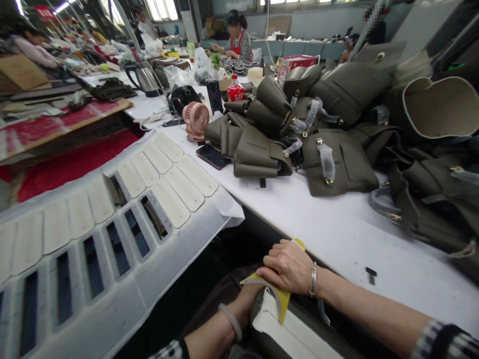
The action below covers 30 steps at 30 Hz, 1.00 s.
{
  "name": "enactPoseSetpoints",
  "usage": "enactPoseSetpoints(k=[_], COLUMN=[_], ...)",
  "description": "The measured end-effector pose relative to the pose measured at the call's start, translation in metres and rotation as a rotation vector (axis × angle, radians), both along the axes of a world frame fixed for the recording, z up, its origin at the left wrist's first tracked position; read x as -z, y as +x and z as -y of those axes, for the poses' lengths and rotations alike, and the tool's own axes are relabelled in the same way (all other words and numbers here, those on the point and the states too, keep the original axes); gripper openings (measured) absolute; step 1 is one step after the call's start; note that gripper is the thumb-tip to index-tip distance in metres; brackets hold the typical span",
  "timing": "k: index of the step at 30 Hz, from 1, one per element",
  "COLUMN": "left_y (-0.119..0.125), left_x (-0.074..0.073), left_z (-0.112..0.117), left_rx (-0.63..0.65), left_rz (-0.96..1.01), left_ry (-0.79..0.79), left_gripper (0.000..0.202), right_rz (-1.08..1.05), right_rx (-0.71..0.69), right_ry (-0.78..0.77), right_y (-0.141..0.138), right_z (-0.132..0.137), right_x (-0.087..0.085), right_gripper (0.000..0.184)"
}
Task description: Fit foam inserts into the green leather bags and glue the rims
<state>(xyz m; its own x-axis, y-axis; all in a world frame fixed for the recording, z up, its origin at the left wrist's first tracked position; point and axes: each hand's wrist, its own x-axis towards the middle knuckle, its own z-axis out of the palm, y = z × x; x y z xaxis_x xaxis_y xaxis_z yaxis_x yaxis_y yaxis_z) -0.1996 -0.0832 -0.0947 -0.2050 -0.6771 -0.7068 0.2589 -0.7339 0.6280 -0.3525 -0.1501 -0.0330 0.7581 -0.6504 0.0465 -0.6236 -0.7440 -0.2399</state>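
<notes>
An olive leather bag (258, 311) with a white panel (295, 334) lies at the person's lap, below the white table (337, 234). Over its near end, the right hand (287, 267) reaches in from the right, palm down, fingers curled around a yellow strip (283, 300). The left hand (247, 299) comes up from below, against the bag's end; the strip and right hand cover its fingers, so their grip cannot be told. Beyond, olive handbags (340, 162) crowd the tabletop beside a pink fan (196, 119); white slotted panels (84, 214) spread leftward.
</notes>
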Motion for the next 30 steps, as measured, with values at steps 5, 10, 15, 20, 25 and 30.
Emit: enactPoseSetpoints(k=[5,10,15,20,25,30], left_y=[0.035,0.052,0.045,0.048,0.048,0.047], left_x=[-0.016,-0.042,-0.048,-0.056,-0.059,-0.059], left_z=[-0.002,-0.018,-0.019,-0.015,-0.015,-0.016], left_rx=[-0.120,0.253,0.313,0.439,0.463,0.490], left_rz=[0.163,0.215,0.357,0.503,0.603,0.627], left_ry=[-0.259,-0.511,-0.509,-0.661,-0.859,-0.905], left_gripper=[0.058,0.075,0.070,0.045,0.038,0.036], right_rz=[0.004,0.008,0.014,0.005,0.020,0.024], right_rx=[-0.055,-0.059,-0.078,-0.088,-0.088,-0.104], right_ry=[-0.031,-0.037,-0.048,-0.059,-0.068,-0.082], right_y=[0.001,0.001,0.000,0.000,-0.003,-0.003], right_z=[0.003,0.002,0.000,0.000,-0.003,-0.004], right_x=[-0.002,-0.002,-0.001,-0.001,-0.002,-0.004], right_gripper=[0.046,0.045,0.045,0.046,0.045,0.045])
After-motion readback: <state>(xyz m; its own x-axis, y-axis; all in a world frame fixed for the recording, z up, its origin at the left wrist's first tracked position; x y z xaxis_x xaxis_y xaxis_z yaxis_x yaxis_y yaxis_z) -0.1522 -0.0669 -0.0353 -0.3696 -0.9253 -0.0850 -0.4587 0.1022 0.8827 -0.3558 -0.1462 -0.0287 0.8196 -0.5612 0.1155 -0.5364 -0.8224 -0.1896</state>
